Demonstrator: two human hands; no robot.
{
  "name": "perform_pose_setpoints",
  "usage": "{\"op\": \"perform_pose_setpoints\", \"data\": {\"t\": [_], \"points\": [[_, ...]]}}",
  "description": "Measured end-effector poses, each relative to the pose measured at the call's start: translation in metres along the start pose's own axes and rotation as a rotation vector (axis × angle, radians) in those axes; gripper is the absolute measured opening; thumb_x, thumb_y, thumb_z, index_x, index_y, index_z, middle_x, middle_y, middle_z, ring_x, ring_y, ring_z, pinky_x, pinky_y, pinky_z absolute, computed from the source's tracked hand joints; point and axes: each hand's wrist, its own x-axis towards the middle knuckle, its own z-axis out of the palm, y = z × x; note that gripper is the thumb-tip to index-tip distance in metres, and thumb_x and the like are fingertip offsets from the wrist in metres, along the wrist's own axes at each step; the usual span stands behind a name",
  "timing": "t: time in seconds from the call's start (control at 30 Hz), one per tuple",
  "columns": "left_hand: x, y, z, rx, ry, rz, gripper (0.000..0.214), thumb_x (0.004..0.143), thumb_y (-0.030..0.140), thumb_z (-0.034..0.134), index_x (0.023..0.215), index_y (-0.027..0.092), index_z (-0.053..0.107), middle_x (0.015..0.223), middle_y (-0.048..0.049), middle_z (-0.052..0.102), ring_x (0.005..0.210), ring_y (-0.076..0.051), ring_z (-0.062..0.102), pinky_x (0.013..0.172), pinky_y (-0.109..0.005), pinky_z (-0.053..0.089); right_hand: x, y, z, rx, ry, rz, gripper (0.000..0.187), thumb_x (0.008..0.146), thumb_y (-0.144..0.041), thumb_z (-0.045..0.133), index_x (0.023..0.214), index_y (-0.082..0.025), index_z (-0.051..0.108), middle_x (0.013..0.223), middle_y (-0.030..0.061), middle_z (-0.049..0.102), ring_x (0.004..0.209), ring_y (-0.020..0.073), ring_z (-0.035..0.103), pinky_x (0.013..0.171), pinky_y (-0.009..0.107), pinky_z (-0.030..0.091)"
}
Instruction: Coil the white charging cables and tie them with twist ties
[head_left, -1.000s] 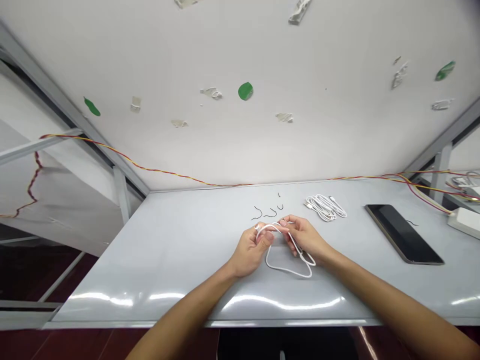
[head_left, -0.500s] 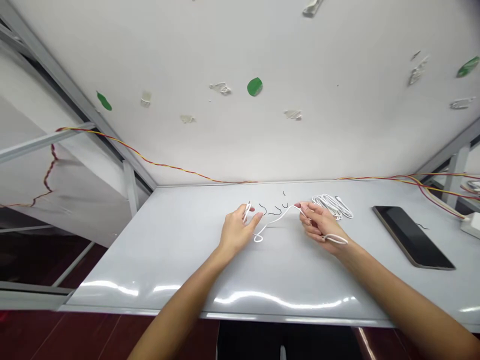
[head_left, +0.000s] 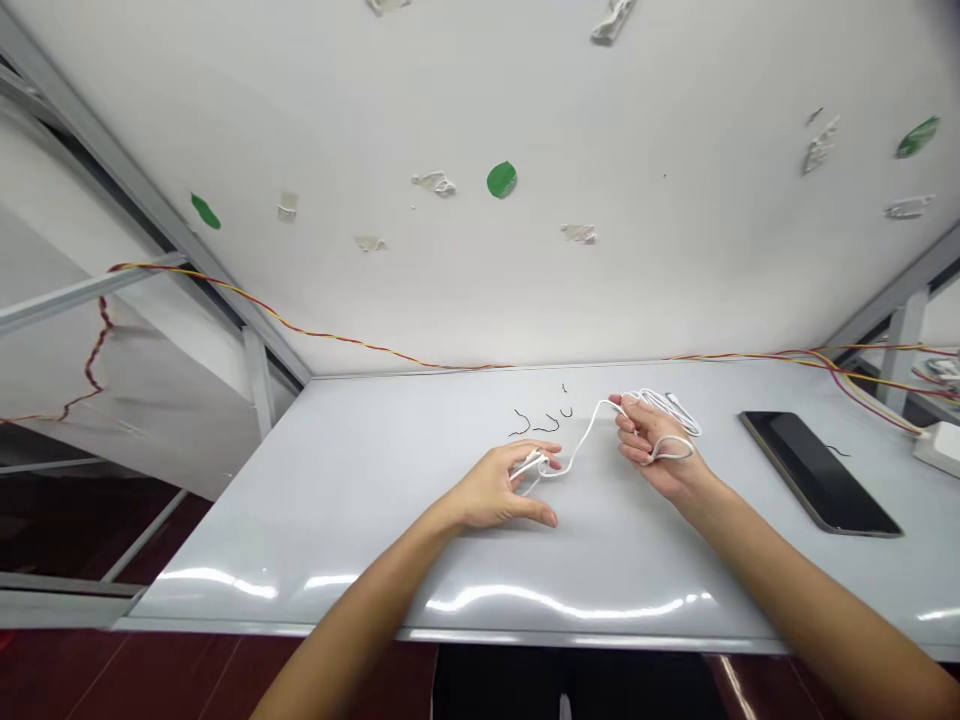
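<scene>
A white cable (head_left: 587, 432) runs in a curve between my two hands above the table. My left hand (head_left: 501, 489) has a loop and one end of it lying across and between the fingers, with the thumb spread away below. My right hand (head_left: 660, 443) is closed on the other stretch, pinching it at the fingertips, and a small loop sticks out by the palm. Behind the right hand lies a coiled white cable (head_left: 681, 412), partly covered by the fingers.
Several short black twist ties (head_left: 548, 424) lie behind my left hand. To the right rests a dark phone or tablet (head_left: 821, 470), with a white power strip (head_left: 939, 450) beyond it. Red and yellow wires (head_left: 757, 356) run along the white back panel (head_left: 465, 300).
My left hand has come nearer and slightly right, turning so the cable lies looped over its fingers. My right hand has shifted slightly right, still holding the cable.
</scene>
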Motion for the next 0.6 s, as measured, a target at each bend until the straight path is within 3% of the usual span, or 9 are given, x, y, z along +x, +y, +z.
{"op": "perform_pose_setpoints", "data": {"t": [0.1, 0.2, 0.27, 0.33, 0.4, 0.43, 0.53, 0.6], "points": [[0.002, -0.004, 0.006, 0.03, 0.002, -0.08, 0.039, 0.081, 0.055, 0.068, 0.095, 0.019, 0.075, 0.091, -0.0064, 0.067, 0.08, -0.017, 0.057, 0.069, -0.026, 0.043, -0.001, 0.001, 0.001, -0.055, -0.047, 0.081, 0.027, 0.077, -0.036, 0.077, 0.094, -0.018, 0.065, 0.06, -0.0068, 0.043, 0.041, 0.0017, 0.023, 0.031, 0.014, 0.023], [0.008, -0.011, 0.005, 0.015, 0.136, -0.108, 0.062, 0.094, 0.063, 0.041, 0.071, 0.014, 0.071, 0.059, -0.0009, 0.051, 0.056, -0.011, 0.044, 0.06, -0.026, 0.039, -0.008, 0.004, 0.007, -0.232, -0.161, 0.132, 0.032, 0.08, -0.043, 0.075, 0.1, -0.02, 0.065, 0.061, -0.0064, 0.044, 0.041, 0.0027, 0.025, 0.032, 0.015, 0.024], [0.011, -0.014, 0.003, -0.057, 0.287, -0.078, 0.068, 0.093, 0.068, 0.035, 0.063, 0.015, 0.064, 0.062, -0.0028, 0.053, 0.061, -0.013, 0.048, 0.063, -0.027, 0.043, -0.012, 0.006, 0.011, -0.338, -0.263, 0.146, 0.037, 0.08, -0.048, 0.074, 0.102, -0.02, 0.064, 0.062, -0.0061, 0.045, 0.042, 0.0034, 0.027, 0.034, 0.016, 0.027], [0.013, -0.013, 0.002, -0.196, 0.379, -0.034, 0.063, 0.09, 0.071, 0.04, 0.077, 0.015, 0.067, 0.085, -0.0081, 0.064, 0.08, -0.018, 0.058, 0.073, -0.029, 0.048, -0.017, 0.009, 0.015, -0.382, -0.351, 0.13, 0.039, 0.08, -0.051, 0.073, 0.103, -0.02, 0.064, 0.062, -0.0062, 0.046, 0.043, 0.0042, 0.029, 0.035, 0.017, 0.03], [0.012, -0.01, 0.005, -0.349, 0.316, -0.037, 0.06, 0.088, 0.07, 0.047, 0.103, 0.016, 0.067, 0.109, -0.0127, 0.064, 0.096, -0.021, 0.061, 0.079, -0.031, 0.051, -0.021, 0.013, 0.019, -0.388, -0.423, 0.101, 0.041, 0.081, -0.053, 0.071, 0.104, -0.02, 0.064, 0.06, -0.0069, 0.045, 0.043, 0.005, 0.03, 0.035, 0.018, 0.032], [0.011, -0.008, 0.007, -0.4, 0.229, -0.074, 0.061, 0.088, 0.07, 0.048, 0.112, 0.015, 0.064, 0.111, -0.0146, 0.064, 0.094, -0.022, 0.063, 0.076, -0.032, 0.052, -0.022, 0.015, 0.021, -0.394, -0.45, 0.08, 0.041, 0.082, -0.054, 0.069, 0.104, -0.02, 0.064, 0.059, -0.0069, 0.045, 0.043, 0.0055, 0.032, 0.036, 0.019, 0.034], [0.007, -0.005, 0.016, -0.433, -0.009, -0.224, 0.063, 0.089, 0.067, 0.049, 0.119, 0.012, 0.058, 0.086, -0.0108, 0.066, 0.06, -0.012, 0.057, 0.052, -0.023, 0.044, -0.024, 0.02, 0.024, -0.444, -0.428, -0.066, 0.04, 0.083, -0.056, 0.066, 0.101, -0.02, 0.067, 0.064, -0.0033, 0.054, 0.049, 0.0087, 0.047, 0.047, 0.024, 0.045], [0.006, -0.006, 0.02, -0.431, 0.009, -0.26, 0.061, 0.086, 0.064, 0.058, 0.122, 0.016, 0.052, 0.076, -0.003, 0.062, 0.046, -0.005, 0.041, 0.043, -0.018, 0.031, -0.023, 0.02, 0.024, -0.489, -0.309, -0.227, 0.036, 0.083, -0.055, 0.068, 0.096, -0.021, 0.07, 0.08, 0.0021, 0.064, 0.066, 0.013, 0.059, 0.064, 0.028, 0.052]]}}
